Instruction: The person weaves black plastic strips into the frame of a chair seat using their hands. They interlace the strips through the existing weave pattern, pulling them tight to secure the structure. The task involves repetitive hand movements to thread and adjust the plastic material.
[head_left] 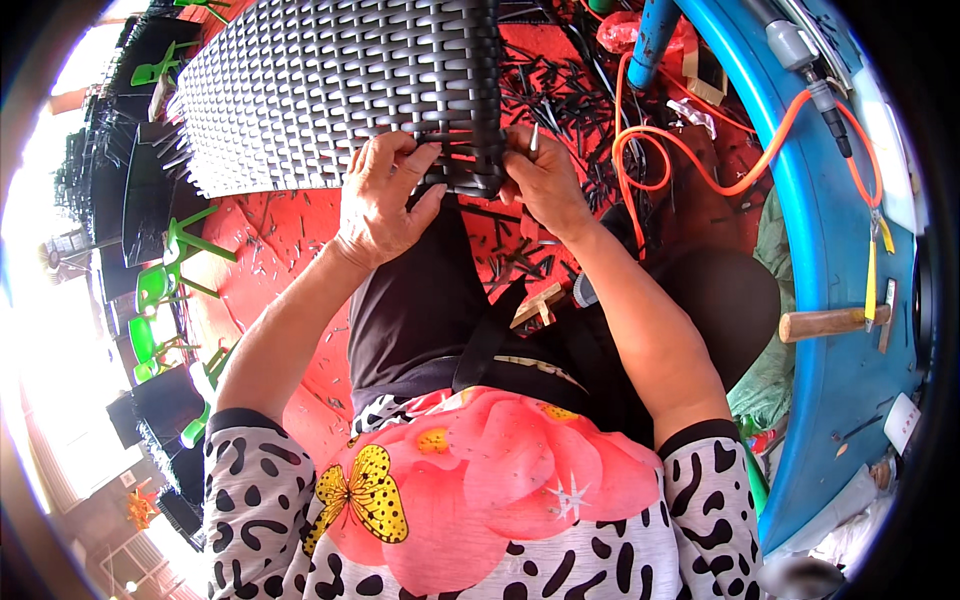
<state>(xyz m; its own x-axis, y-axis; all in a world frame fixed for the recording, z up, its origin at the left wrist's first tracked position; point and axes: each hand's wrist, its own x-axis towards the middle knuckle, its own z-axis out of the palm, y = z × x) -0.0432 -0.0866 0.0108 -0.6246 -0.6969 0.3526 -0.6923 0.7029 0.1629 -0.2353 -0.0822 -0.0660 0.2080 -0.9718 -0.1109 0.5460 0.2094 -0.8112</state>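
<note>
A grey-black woven wicker panel (pixel 330 95) lies in front of me, its near right corner between my hands. My left hand (pixel 388 198) is closed at the panel's lower edge, with finger and thumb on either side of the weave. Beside that grip, dark strips at the corner are spaced apart and red shows between them. At the dark right border of the panel, my right hand (pixel 545 185) is closed with its fingers curled. A slim pale tip (pixel 534 138) sticks up from it; the rest is hidden by the fingers.
Many black offcuts (pixel 560 95) litter the red floor covering (pixel 270 250). An orange hose (pixel 690 150) runs to a blue table (pixel 800 230) at right, where a hammer (pixel 835 322) lies. Green plastic chairs (pixel 150 290) stand at left. A wooden piece (pixel 538 303) lies below my hands.
</note>
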